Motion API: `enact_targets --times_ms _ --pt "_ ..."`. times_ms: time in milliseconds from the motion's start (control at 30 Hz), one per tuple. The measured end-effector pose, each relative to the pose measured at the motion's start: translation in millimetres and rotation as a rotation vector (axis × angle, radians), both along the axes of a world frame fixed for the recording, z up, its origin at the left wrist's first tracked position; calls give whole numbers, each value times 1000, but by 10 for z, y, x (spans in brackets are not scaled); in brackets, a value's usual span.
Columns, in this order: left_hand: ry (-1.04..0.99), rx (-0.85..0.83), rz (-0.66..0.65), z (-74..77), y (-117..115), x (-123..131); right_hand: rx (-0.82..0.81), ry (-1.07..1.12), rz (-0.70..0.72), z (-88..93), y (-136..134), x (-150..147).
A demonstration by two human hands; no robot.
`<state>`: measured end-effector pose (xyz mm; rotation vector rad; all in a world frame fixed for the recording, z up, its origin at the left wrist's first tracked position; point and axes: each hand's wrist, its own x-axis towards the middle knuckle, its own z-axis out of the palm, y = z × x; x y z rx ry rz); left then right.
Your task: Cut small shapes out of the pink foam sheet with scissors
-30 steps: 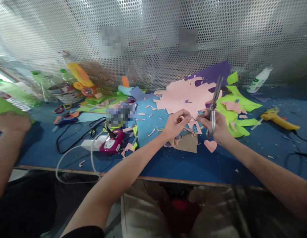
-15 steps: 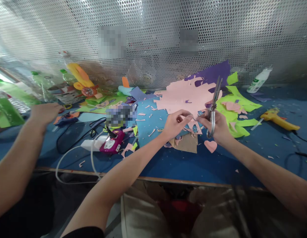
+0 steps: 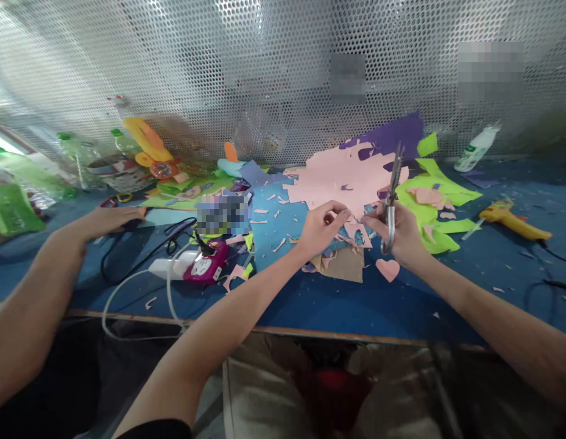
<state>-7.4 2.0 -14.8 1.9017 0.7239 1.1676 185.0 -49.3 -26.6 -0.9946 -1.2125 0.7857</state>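
Observation:
My left hand [image 3: 323, 228] is pinched closed over the paper scraps, fingertips close to those of the other hand. A small piece of pink paper [image 3: 354, 220] shows between the two hands, partly hidden by the fingers. My right hand [image 3: 404, 235] has metal scissors [image 3: 392, 189] hooked on it, blades pointing up and away, while its thumb and forefinger reach the same pink piece. Behind the hands lies a large cut-up pink sheet [image 3: 342, 174]. A pink paper heart [image 3: 387, 269] rests on the blue table, below my right hand.
Right: lime-green paper [image 3: 447, 189], a yellow glue gun [image 3: 513, 221], a white bottle [image 3: 477, 148]. Left: a magenta power strip [image 3: 206, 262] with cables, and a co-worker's hand [image 3: 106, 221] near plastic bottles [image 3: 122, 143]. A perforated metal panel [image 3: 292, 73] stands behind.
The co-worker's hand at the left has come lower and to the right, with its fingers stretched out. My own hands and the scissors have barely shifted.

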Motion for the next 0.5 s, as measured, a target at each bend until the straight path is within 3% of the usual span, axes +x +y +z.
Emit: enact_targets --times_ms 233,500 --pt "-46 -19 55 -27 39 5 -10 -29 -21 42 -10 -8" --pt "24 -6 -74 19 -43 8 -7 -21 -8 59 -22 -27"
